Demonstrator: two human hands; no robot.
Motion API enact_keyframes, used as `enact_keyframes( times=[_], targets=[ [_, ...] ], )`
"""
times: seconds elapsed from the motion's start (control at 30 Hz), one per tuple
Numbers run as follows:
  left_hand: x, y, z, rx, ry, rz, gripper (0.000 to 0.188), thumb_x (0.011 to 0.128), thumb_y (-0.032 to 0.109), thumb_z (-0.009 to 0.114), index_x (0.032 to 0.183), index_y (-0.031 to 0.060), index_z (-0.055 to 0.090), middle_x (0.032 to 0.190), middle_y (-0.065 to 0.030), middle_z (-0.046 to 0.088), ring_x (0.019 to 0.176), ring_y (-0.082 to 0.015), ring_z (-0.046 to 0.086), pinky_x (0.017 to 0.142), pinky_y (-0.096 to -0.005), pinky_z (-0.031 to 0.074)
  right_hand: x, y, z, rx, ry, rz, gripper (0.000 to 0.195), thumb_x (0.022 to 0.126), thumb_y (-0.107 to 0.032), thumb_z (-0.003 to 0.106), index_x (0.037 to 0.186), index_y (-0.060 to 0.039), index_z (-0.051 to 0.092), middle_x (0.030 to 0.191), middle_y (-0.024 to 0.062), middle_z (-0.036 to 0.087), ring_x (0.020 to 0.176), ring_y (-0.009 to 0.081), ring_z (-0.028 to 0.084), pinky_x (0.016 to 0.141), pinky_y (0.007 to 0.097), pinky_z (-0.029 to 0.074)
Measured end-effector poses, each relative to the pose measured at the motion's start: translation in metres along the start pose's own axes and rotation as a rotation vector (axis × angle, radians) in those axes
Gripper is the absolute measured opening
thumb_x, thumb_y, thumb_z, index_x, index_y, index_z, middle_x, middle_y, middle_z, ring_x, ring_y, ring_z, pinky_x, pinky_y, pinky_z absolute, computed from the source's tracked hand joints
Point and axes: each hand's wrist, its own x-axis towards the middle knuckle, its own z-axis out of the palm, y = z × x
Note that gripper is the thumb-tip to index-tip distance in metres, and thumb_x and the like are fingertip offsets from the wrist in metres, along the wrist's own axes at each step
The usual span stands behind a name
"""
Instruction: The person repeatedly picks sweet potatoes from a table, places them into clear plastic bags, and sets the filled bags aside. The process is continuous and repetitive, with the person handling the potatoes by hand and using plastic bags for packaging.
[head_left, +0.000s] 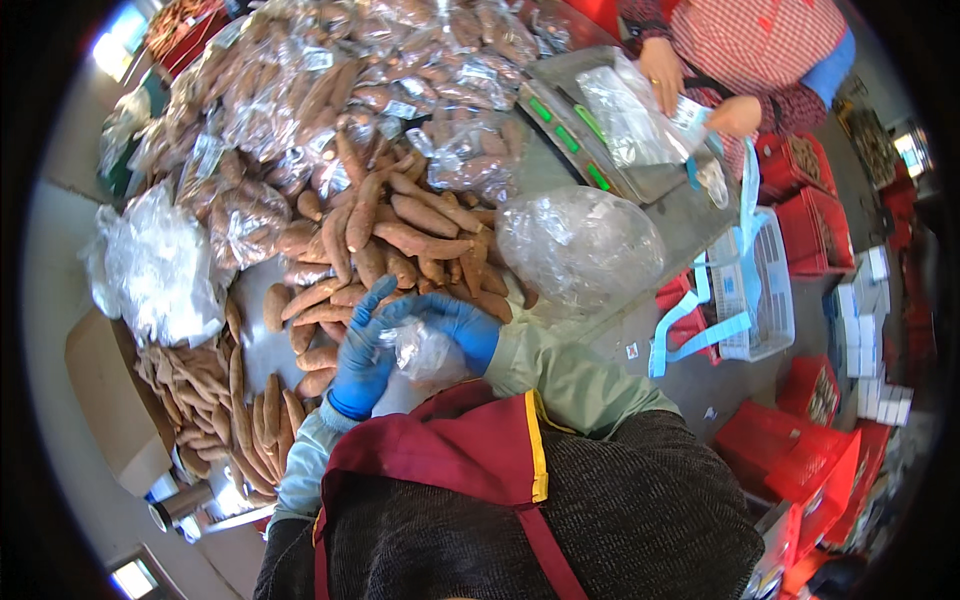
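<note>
In blue gloves, my left hand (362, 364) and my right hand (461, 330) meet close in front of my chest. A crumpled clear plastic bag (426, 354) is held between them, its lower part hidden by my maroon apron (435, 450). The fingers of both hands come together at the bag's far side; the exact grip of each fingertip is partly hidden. Just beyond my fingers lies a heap of loose sweet potatoes (405, 225), some of them close to my left hand.
Bagged sweet potatoes (300, 97) pile up at the back. Clear bags (161, 262) lie at left, near long sweet potatoes (262, 427). At right are a puffed clear bag (581, 244), a scale (562, 139), a label strip (739, 322) and a co-worker's hands (660, 75) holding a label.
</note>
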Motion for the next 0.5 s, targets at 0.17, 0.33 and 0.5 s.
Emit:
enact_keyframes(
  times=[0.17,0.33,0.5],
  targets=[
    [0.015,0.005,0.03,0.944,-0.285,0.451,0.062,0.066,-0.004,0.068,0.123,0.0112,0.049,0.127,-0.0151,0.043,0.115,-0.0284,0.046,0.095,-0.0348,0.038,-0.03,-0.018,-0.013,0.311,-0.1,-0.096,0.023,0.087,-0.011,0.051,0.109,-0.0062,0.056,0.103,0.0076,0.059,0.093,0.0185,0.058,0.082,0.0312,0.048],
    [0.021,-0.018,0.015,-0.085,-0.001,-0.103,0.031,0.079,0.004,0.06,0.108,-0.0024,0.049,0.11,-0.017,0.057,0.099,-0.0206,0.056,0.087,-0.0318,0.046,-0.111,-0.063,-0.026,-0.703,0.511,-0.342,0.016,0.085,-0.014,0.057,0.097,-0.0054,0.06,0.078,0.0019,0.06,0.072,0.0106,0.056,0.067,0.0253,0.048],
    [0.053,-0.013,-0.006,-0.193,0.128,-0.421,0.021,0.083,0.007,0.053,0.101,-0.002,0.056,0.109,-0.0171,0.058,0.094,-0.0235,0.058,0.081,-0.0328,0.049,-0.158,-0.1,-0.092,-1.167,1.234,-0.844,0.024,0.071,-0.011,0.069,0.092,-0.0038,0.059,0.076,0.0031,0.057,0.067,0.0114,0.054,0.064,0.023,0.044]
  ],
)
